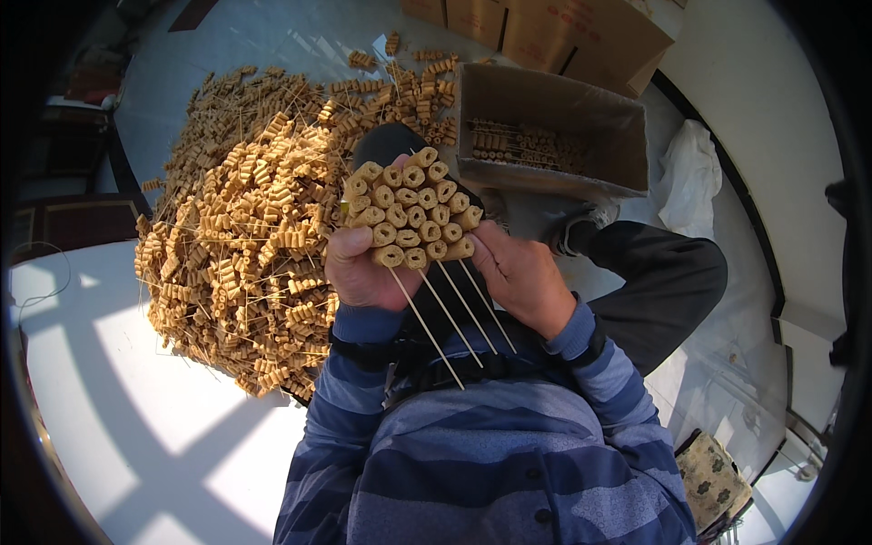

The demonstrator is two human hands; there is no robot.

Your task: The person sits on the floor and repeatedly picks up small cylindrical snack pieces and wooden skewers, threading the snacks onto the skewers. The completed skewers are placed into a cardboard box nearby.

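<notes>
Blue striped top [490, 463] is closest to the lens, filling the spot just below the bundle [418, 213], so I'll use that bundle as the landmark for everything else. Head view's the only one, looking straight down.

So the bundle itself: a chunky cluster of tan, hollow, tube-shaped pieces stacked in rows, held up in front of the body, with thin pale sticks [463, 313] poking out of its lower side toward the belly. Left hand [359, 272] is wrapped around its left side, thumb pressed on the near face. Right hand [527, 282] grips its lower right edge, fingers curled in close. Both hands are full with that one thing, basically squeezing it between them; can't tell what the fingers underneath are doing.

Left of the bundle there's a huge heap [263, 245] of similar skewered pieces, half of it in bright sun. Above and to the right of the bundle sits an open cardboard box [581, 104] with skewered rows [509, 145] lying inside. Past that, further up, more cardboard boxes [545, 36]. Well off to its right: a crumpled white bag [690, 177], and nearer, a bent leg in dark trousers [663, 272].
</notes>
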